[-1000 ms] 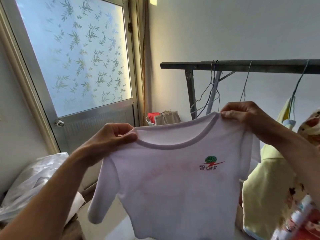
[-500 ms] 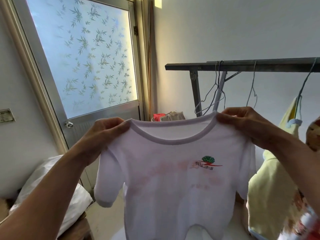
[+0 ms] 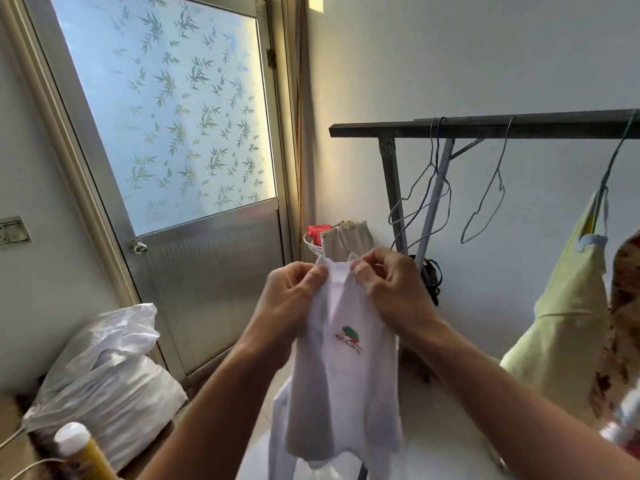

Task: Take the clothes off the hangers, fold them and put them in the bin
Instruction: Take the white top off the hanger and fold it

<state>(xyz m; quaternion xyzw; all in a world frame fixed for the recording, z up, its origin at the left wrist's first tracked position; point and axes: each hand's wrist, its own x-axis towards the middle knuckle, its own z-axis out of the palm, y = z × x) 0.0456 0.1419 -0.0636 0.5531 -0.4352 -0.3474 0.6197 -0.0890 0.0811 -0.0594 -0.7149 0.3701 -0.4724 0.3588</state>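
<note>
A small white T-shirt [image 3: 343,382] with a green and red chest logo hangs folded in half lengthwise in front of me. My left hand [image 3: 294,306] and my right hand [image 3: 391,289] pinch its two shoulders together at the top, almost touching each other. Bare wire hangers [image 3: 422,202] dangle from the dark clothes rail [image 3: 485,128] behind. At the right, a pale yellow garment [image 3: 568,323] and a flowered garment [image 3: 623,334] hang from the rail. A white basket [image 3: 313,245] holding red and beige cloth sits in the far corner.
A metal door with frosted leaf-patterned glass [image 3: 194,150] fills the left. A stuffed white plastic bag [image 3: 104,375] lies at lower left, with a white-capped yellow bottle [image 3: 83,452] in front of it. A white surface [image 3: 450,434] lies below the shirt.
My hands have come together from wide apart, folding the spread shirt in half lengthwise. The view has tilted downward.
</note>
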